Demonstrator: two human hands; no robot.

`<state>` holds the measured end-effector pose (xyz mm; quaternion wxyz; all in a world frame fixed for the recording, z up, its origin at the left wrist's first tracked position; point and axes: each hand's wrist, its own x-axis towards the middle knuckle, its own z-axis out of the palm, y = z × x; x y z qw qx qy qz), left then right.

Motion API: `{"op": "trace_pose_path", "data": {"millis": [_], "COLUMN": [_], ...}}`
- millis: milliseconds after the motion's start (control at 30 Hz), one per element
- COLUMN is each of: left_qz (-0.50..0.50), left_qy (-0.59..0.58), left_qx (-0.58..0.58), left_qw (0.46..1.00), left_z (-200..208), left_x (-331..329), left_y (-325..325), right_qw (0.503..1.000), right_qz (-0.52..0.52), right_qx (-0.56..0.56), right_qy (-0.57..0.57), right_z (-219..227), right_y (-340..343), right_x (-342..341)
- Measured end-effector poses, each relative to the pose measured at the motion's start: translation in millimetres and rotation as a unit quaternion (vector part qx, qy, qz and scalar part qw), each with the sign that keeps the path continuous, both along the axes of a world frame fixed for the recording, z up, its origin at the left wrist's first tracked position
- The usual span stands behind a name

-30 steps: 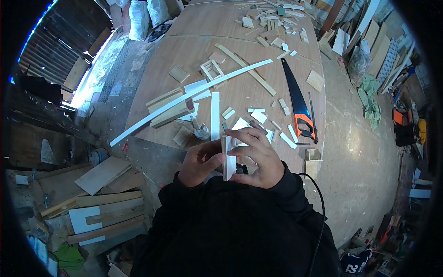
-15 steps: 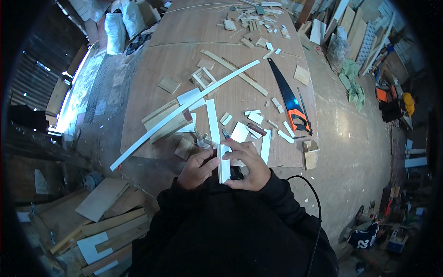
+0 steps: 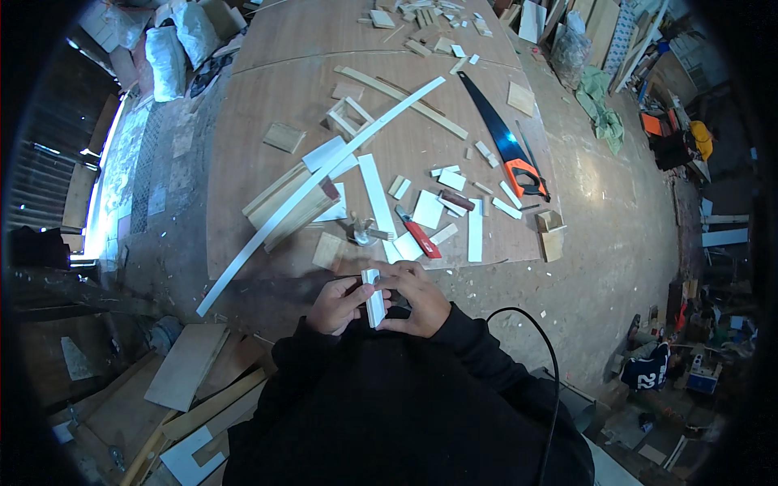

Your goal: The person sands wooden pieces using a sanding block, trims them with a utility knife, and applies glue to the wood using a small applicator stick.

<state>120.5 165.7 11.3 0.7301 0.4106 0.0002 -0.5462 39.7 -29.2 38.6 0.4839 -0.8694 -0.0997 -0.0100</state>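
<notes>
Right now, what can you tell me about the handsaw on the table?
The handsaw lies unheld on the wooden-looking table, near its right edge. Its long, dark, metal-looking blade narrows toward the far end; the orange-and-black handle, a closed loop, sits nearer the viewer. A thin dark rod lies alongside.

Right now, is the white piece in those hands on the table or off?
Off: left hand and right hand hold the white piece past the near side of the table.

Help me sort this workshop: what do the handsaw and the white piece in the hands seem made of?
Handsaw: blade, likely coated steel, by its sheen; orange-and-black handle, probably plastic, brightly coloured. White piece: perhaps painted or laminated wood, by its flat white face; core unclear.
</notes>
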Motion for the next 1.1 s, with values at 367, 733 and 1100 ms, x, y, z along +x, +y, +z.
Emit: {"op": "trace_pose_path", "data": {"millis": [367,733,1100], "left_qz": [0.042,0.133,0.141], "left_qy": [-0.136,-0.474,-0.422], "left_qx": [0.059,0.487,0.304], "left_qw": [0.988,0.722,0.842], "left_z": [19.9,-197.6,-160.4], "left_x": [8.6,52.4,58.1], "left_y": [36.8,46.1,30.5], "right_qw": [0.997,0.988,0.995], "right_qz": [0.015,-0.019,-0.087], "right_qx": [0.051,0.156,-0.004], "right_qy": [-0.06,0.007,-0.039], "right_z": [-2.1,-1.9,1.4], "right_y": [29.0,29.5,9.0], "right_x": [16.8,13.5,-5.1]}}
